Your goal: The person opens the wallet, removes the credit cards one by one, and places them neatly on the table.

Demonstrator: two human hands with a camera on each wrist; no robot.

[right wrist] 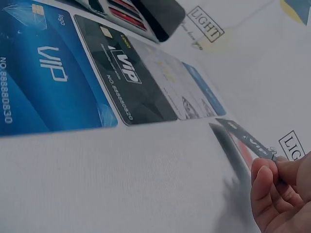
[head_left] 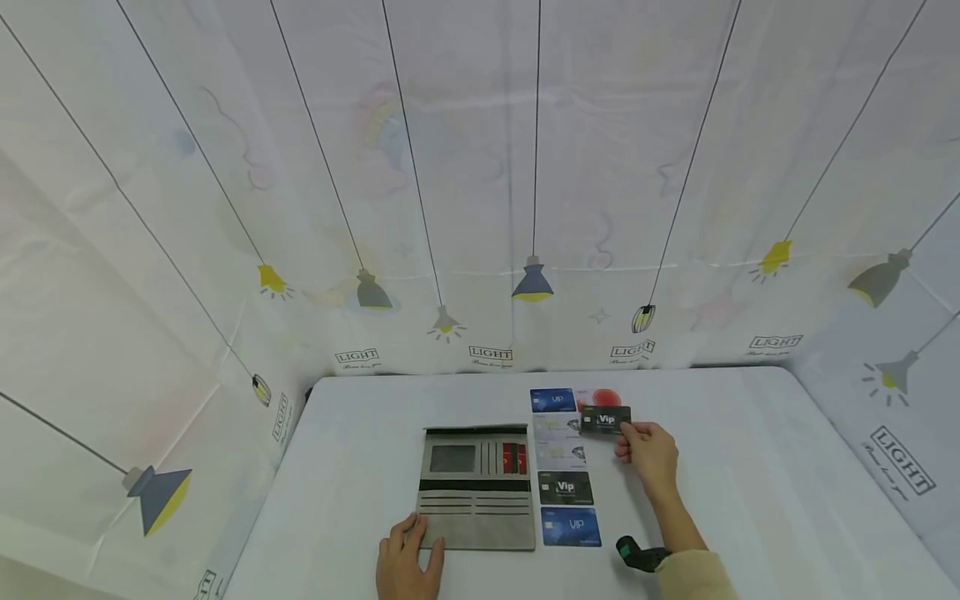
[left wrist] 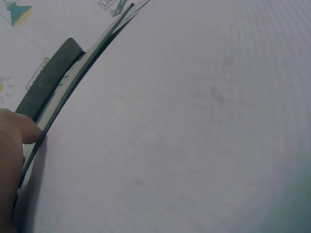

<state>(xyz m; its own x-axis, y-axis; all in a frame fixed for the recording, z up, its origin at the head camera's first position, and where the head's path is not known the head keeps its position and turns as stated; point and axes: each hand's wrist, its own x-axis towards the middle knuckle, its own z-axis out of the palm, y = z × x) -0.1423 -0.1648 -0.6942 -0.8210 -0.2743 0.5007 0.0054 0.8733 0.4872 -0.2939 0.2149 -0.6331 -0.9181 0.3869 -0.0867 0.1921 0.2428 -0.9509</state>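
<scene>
An opened grey wallet (head_left: 495, 533) lies on the table, with red cards (head_left: 514, 458) in its upper right slots. At its lower left corner rests my left hand (head_left: 408, 560), its thumb by the bottom edge. My right hand (head_left: 651, 454) pinches a black VIP card (head_left: 600, 418) by its right end. This card is raised over a white card with a red circle (head_left: 606, 397), partly covering it. Beside the wallet runs a column of cards: a blue card (head_left: 552, 400), white cards (head_left: 558, 454), a black card (head_left: 566, 488) and another blue card (head_left: 571, 527).
The white table (head_left: 757, 483) has a patterned cloth wall (head_left: 465, 192) behind it. A black strap device (head_left: 641, 554) sits on the right wrist, close above the table.
</scene>
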